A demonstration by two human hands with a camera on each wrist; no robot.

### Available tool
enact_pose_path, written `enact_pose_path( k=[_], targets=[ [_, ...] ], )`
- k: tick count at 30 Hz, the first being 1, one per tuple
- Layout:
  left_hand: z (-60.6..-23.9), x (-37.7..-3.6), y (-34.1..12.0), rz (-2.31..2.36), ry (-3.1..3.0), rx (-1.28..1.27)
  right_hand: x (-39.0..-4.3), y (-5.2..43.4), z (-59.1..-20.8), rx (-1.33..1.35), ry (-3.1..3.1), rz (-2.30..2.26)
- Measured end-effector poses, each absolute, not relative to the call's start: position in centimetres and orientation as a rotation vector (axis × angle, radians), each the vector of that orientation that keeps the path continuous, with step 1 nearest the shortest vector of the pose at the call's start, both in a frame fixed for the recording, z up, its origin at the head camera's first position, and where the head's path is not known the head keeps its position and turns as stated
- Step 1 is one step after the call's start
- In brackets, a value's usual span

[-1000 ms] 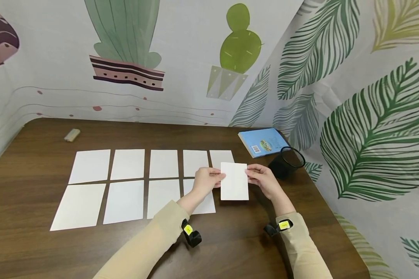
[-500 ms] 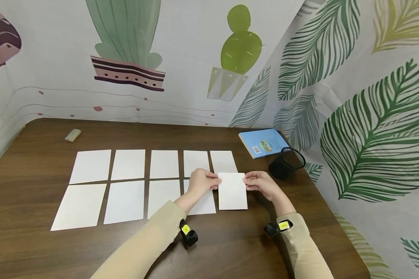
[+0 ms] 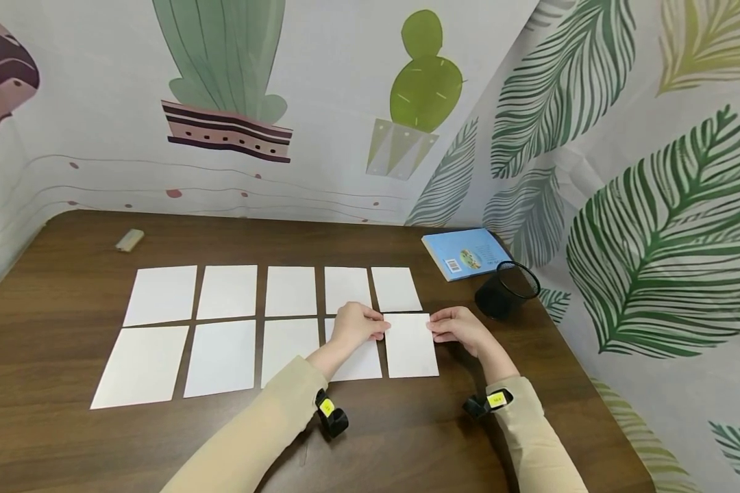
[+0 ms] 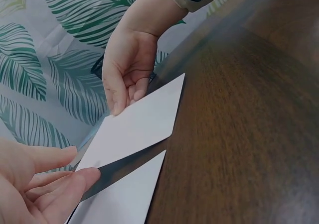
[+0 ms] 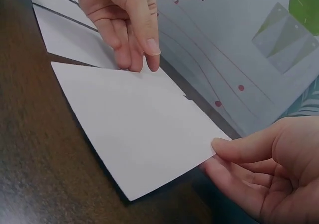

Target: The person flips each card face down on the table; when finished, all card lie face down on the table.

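Observation:
A white card lies low over the dark wooden table, its outline squared up under the far right card. My left hand has its thumb and fingers at the card's left edge, pinching it near the far corner. On the opposite edge my right hand pinches the card, thumb on top and fingers beneath, as the right wrist view shows. A narrow dark gap parts it from the neighbouring card in the left wrist view. My left hand partly covers that neighbour in the head view.
Several more white cards lie in two rows to the left, among them a front-left card. A blue book lies at the back right beside a black mesh pen holder. A small pale eraser-like block sits back left.
Both hands have brought the card down and toward me, from over the table to the right end of the front row. The far right card now shows whole behind it.

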State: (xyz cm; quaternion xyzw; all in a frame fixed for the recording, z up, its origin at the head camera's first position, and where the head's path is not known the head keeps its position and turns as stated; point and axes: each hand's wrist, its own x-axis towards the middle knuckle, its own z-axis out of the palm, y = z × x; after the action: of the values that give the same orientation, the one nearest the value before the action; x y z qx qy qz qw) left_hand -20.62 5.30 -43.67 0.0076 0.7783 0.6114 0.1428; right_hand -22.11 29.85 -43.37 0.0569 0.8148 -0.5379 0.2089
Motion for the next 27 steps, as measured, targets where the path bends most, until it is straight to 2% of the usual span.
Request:
enact_pose_path(
  k=[17,27],
  targets=[
    [-43.82,-20.46,5.45,1.708,2.278,0.043,-21.80,29.53,-42.97,0.181,2.349,-1.412],
    [-43.84,-20.62,5.30,1.689,2.302,0.038,-22.41,29.34,-43.96,0.246,2.375,-1.387]
  ],
)
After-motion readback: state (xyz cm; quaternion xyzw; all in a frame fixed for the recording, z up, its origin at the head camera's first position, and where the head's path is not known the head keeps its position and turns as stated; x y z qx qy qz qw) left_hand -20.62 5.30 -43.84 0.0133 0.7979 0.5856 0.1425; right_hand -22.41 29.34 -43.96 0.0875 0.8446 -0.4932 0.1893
